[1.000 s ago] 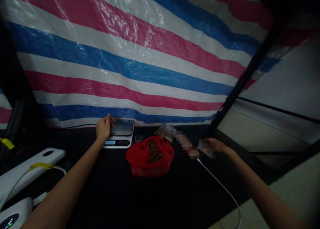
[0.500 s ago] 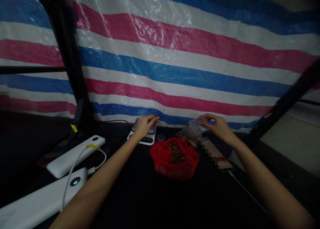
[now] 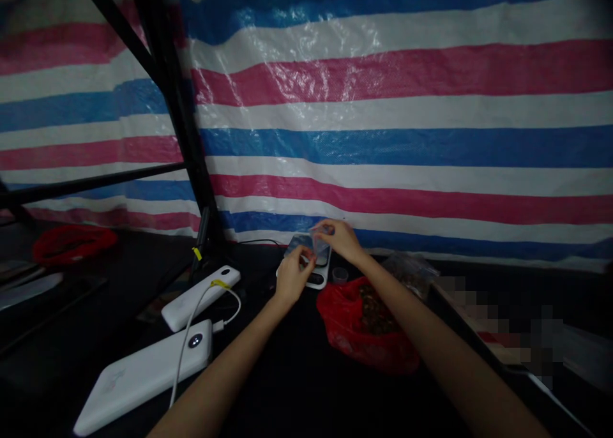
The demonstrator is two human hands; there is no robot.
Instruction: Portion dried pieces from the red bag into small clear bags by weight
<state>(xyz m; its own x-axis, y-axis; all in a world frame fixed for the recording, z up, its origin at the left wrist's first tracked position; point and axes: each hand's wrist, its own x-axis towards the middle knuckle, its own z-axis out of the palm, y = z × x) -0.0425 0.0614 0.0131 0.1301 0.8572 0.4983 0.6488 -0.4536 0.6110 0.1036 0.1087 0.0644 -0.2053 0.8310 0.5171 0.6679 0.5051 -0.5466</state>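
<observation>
My right hand (image 3: 341, 239) pinches the top of a small clear plastic bag (image 3: 320, 239) above the kitchen scale (image 3: 320, 278). My left hand (image 3: 293, 277) is closed at the bag's lower left edge, thumb and fingertips together on it. Under both hands sits the white scale, its dark top partly covered by them. A small clear cup (image 3: 340, 274) stands just right of the scale. Below my right forearm lies an open red plastic bag (image 3: 335, 323) holding small dark brown pieces (image 3: 376, 307), partly hidden by the arm.
Two white power banks (image 3: 143, 368) with a white cable lie at left. A clear bag of brown bits (image 3: 412, 275) and a partly blurred flat box (image 3: 469, 317) are at right. Another red bag (image 3: 71, 243) sits far left. Striped sheeting (image 3: 383, 144) hangs behind.
My right hand has carried the clear bag left, from beside the bag of brown bits to above the scale. Both hands now meet at it. The view has turned right-side-away, toward the left.
</observation>
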